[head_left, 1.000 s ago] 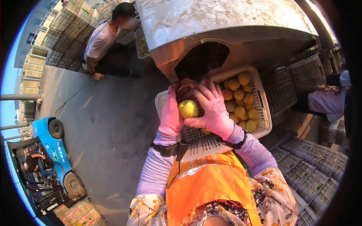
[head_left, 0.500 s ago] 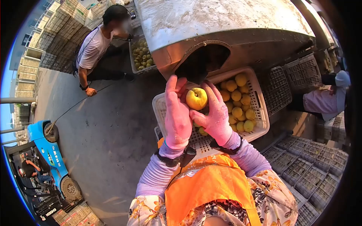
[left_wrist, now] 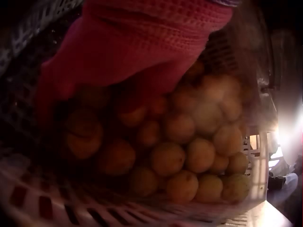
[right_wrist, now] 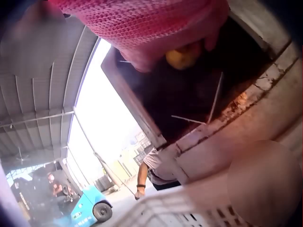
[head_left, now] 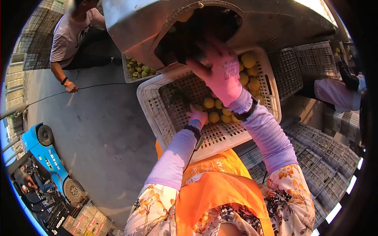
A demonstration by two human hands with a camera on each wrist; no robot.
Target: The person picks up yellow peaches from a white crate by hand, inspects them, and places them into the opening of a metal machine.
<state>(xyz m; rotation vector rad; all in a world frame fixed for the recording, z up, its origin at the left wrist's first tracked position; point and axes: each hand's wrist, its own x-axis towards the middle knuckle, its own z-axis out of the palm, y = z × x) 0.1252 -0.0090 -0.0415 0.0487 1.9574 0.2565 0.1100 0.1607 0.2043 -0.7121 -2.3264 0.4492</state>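
My pink-gloved left hand (head_left: 197, 116) reaches down into the white plastic crate (head_left: 151, 116), right at several yellow peaches (head_left: 214, 117). In the left wrist view it bends over the peaches (left_wrist: 168, 158), its fingertips largely hidden; I cannot tell whether it grips one. My right hand (head_left: 224, 72), in a matching glove, extends over the crate to the dark mouth of a metal chute (head_left: 130, 37), thumb and fingers apart. Past its fingers in the right wrist view, a yellow peach (right_wrist: 182, 59) shows against the dark opening. Another patch of yellow fruit (head_left: 185, 15) shows inside the mouth.
A second crate of peaches (head_left: 138, 70) stands on the ground left of the chute, near a person (head_left: 75, 37) holding a cord. Empty-looking crates (head_left: 289, 74) sit at right, stacked crates (head_left: 315, 157) lower right. A blue forklift (head_left: 51, 157) stands at left.
Both hands were around one yellow peach before the chute. They have parted: the left dropped into the crate, the right moved forward to the opening. The view has shifted, and the standing person has moved.
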